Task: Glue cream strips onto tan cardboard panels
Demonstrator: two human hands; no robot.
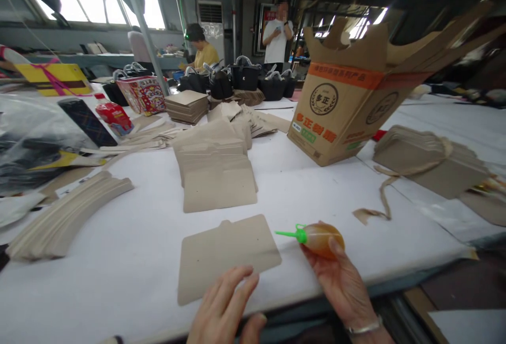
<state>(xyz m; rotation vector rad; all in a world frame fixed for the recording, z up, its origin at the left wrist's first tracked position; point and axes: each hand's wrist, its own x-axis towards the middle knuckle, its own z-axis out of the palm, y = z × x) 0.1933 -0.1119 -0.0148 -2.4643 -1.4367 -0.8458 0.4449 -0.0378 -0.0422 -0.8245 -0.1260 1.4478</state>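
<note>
Head view: the left hand (225, 307), wrist cut off below, holds nothing, its fingers loosely spread at the near edge of one grey-beige cardboard panel (229, 252); contact is unclear. The right hand (342, 283) grips one amber-filled plastic squeeze bottle (322, 239) with a green nozzle, just right of that panel, some fingers hidden behind it. Beyond, one fanned stack of matching panels (219, 180), too overlapped to count, and one open brown carton (332, 109) share the white-covered table (130, 270). Farther off, at least two people occupy the windowed workroom.
</note>
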